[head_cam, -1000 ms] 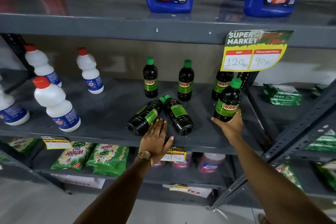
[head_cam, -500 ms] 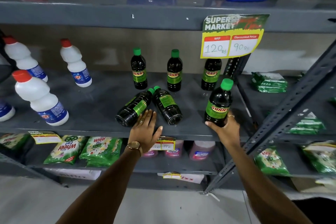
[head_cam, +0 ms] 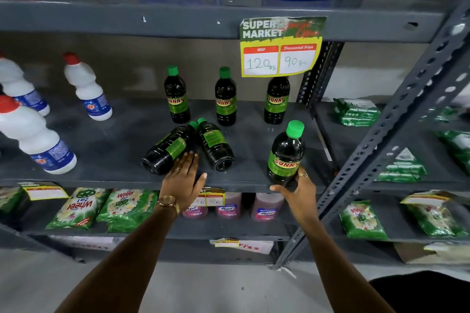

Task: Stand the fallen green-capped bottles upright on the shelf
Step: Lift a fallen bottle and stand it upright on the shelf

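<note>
We see a grey metal shelf [head_cam: 106, 150] with two green-capped bottles lying on their sides near its front edge, caps pointing toward the back and almost touching each other: the left fallen bottle [head_cam: 166, 151] slants to the left, the right fallen bottle [head_cam: 216, 146] slants to the right, so their bases splay apart. The left hand [head_cam: 183, 180] lies flat, fingers loosely together and thumb spread out to the side, its fingertips [head_cam: 189, 157] resting on the lower body of the left fallen bottle, with nothing gripped. The right hand [head_cam: 296, 192] cups the base of a fourth bottle [head_cam: 286, 154], which stands upright at the front right of the shelf; the thumb reaches under on the left and the ringed fingers curl around the right side (whether the base sits fully on the shelf we cannot tell). Behind, three more bottles stand upright in a row: the back left bottle [head_cam: 176, 96], the back middle bottle [head_cam: 225, 98] and the back right bottle [head_cam: 276, 100], whose cap is hidden behind a hanging price sign [head_cam: 281, 46]. To the left stand white bottles with red caps [head_cam: 86, 86].
</note>
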`<state>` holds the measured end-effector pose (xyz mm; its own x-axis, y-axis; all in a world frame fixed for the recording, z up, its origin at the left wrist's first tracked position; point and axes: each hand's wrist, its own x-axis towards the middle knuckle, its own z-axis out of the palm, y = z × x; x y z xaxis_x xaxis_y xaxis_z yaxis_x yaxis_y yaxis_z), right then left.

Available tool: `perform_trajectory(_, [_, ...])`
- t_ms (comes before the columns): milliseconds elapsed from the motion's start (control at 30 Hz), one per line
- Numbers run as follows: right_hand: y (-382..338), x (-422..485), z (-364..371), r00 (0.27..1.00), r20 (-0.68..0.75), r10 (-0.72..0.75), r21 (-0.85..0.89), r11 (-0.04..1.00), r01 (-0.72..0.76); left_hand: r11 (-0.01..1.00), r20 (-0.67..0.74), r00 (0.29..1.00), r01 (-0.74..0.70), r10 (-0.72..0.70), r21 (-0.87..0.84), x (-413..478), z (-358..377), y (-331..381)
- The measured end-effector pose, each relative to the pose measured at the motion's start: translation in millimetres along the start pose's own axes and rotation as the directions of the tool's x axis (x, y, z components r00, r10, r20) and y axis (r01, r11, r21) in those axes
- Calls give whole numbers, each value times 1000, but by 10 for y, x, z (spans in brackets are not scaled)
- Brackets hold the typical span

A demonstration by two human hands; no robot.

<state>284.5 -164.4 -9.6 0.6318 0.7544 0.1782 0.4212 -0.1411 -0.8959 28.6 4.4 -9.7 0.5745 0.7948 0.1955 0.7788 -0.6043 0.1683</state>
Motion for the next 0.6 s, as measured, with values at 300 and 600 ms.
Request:
perform_trajectory(300, [24, 85, -28, 1000, -15, 8, 5, 1000, -8, 999, 1, 999, 51, -51, -14, -47, 6, 71])
perform_trajectory(600, [-65, -186, 34, 979, -162, 125, 118, 987, -107, 974, -37, 989, -147, 143, -175, -290, -244, -129])
